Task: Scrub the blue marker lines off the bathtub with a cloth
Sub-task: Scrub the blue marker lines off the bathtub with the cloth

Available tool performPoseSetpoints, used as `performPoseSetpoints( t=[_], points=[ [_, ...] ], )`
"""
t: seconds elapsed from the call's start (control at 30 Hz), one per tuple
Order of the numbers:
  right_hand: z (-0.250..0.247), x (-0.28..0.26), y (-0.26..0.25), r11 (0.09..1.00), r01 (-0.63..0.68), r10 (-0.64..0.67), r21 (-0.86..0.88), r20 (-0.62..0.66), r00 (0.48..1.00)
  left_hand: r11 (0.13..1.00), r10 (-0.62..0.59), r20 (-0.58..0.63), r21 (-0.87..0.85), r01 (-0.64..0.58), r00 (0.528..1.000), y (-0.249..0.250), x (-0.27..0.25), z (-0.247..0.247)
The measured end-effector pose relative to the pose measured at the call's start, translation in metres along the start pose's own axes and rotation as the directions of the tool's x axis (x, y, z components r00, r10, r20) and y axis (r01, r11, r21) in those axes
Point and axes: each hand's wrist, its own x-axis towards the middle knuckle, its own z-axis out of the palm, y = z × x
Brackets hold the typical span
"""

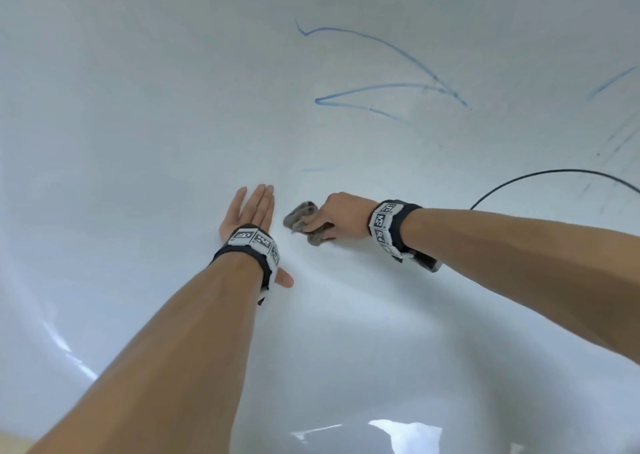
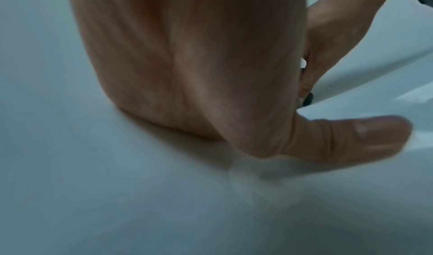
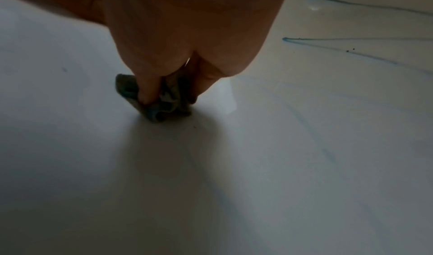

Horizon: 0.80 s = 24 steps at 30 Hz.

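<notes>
Here the right hand (image 1: 341, 215) bunches the grey cloth (image 1: 302, 218) in a tight grip, pressed on the bathtub (image 1: 138, 107). The left hand (image 1: 250, 211) lies flat just beside, at nine o'clock. Blue marker lines (image 1: 381, 88) run at twelve o'clock, with bare white between.

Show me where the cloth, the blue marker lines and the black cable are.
cloth (image 1: 300, 215), head view, bunched part beyond the fingers.
blue marker lines (image 1: 377, 88), head view, upper stroke of the zigzag.
black cable (image 1: 554, 171), head view, top of its arc.

A thin black cable (image 1: 554, 176) curves across the white surface, possibly touching it.
</notes>
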Motion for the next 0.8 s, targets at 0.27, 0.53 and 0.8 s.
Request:
performPoseSetpoints(
  t=[0.27,0.53,0.8],
  points=[
    [-0.01,0.043,-0.024,0.99,-0.099,0.108,0.102,-0.087,0.99,0.997,0.008,0.001,0.08,-0.008,1.0,-0.001,-0.002,0.003],
    [-0.057,0.062,0.005,0.854,-0.511,0.454,-0.093,-0.346,0.821,0.999,0.007,-0.021,0.044,-0.006,1.0,-0.001,-0.001,0.005],
    [-0.016,0.038,-0.012,0.913,-0.322,0.32,-0.252,-0.05,0.946,1.0,-0.007,-0.001,0.024,0.007,1.0,-0.001,-0.005,0.001]
  ],
)
